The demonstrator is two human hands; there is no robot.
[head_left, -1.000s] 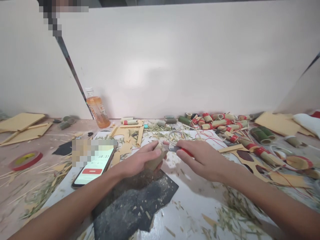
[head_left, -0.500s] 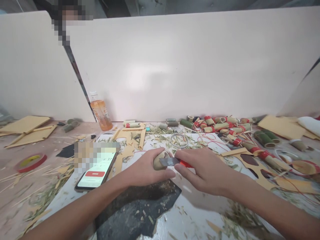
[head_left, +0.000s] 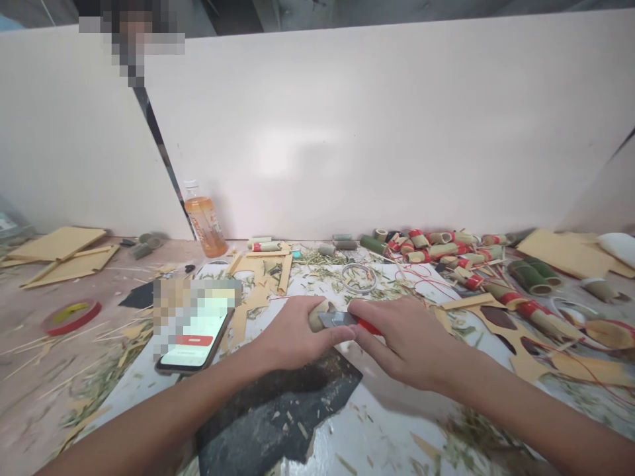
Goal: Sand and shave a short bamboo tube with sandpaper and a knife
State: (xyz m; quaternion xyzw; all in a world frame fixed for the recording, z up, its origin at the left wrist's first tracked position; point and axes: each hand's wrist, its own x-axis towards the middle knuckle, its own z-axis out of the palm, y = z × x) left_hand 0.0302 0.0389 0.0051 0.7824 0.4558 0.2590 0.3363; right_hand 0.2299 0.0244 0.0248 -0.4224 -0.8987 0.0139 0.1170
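Note:
My left hand (head_left: 297,334) is wrapped round a short piece of bamboo (head_left: 316,318), which shows only in part past the thumb and fingers. Closed on the red handle of a utility knife (head_left: 338,318), my right hand (head_left: 397,334) keeps the blade against the bamboo's near right end. The left thumb reaches under the blade, close to the right hand's fingers. Below both hands a torn black sheet (head_left: 278,410) lies on a white board (head_left: 342,449), sprinkled with shavings.
A lit phone (head_left: 196,337) and a bottle of orange drink (head_left: 206,225) stand left. Red tape (head_left: 73,317) lies farther left. Bamboo pieces with red bands (head_left: 441,250) pile up at the back right, near a coil of wire (head_left: 358,277). A white partition (head_left: 347,132) closes off the back.
The left thumb has shifted a little to the right, and the fingers cover more of the bamboo. The knife stays at the bamboo's end. The whole view has shifted slightly.

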